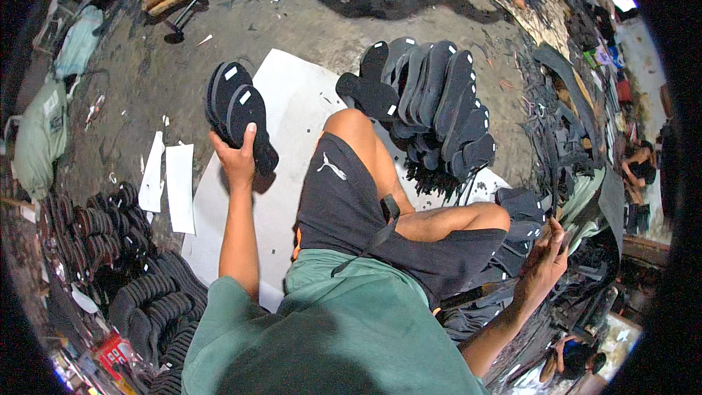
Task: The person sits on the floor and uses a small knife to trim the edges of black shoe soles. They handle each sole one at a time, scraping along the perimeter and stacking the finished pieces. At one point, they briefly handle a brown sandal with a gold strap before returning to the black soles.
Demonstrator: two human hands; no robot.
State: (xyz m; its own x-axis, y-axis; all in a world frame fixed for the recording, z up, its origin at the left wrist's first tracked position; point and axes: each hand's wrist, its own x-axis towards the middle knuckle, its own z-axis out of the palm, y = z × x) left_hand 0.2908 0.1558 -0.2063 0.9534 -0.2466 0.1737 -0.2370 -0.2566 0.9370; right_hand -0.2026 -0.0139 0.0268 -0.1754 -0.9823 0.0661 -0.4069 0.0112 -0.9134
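Matte black, foot-shaped soles (246, 112) with white rectangular tags (231, 73), clamped in the left hand (235, 161) by the left edge of a white sheet (291, 99); right hand (542, 257) apart, grip unclear

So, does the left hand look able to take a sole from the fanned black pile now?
Probably not directly: the left hand already holds black soles, and the raised knee stands between it and the fanned pile.
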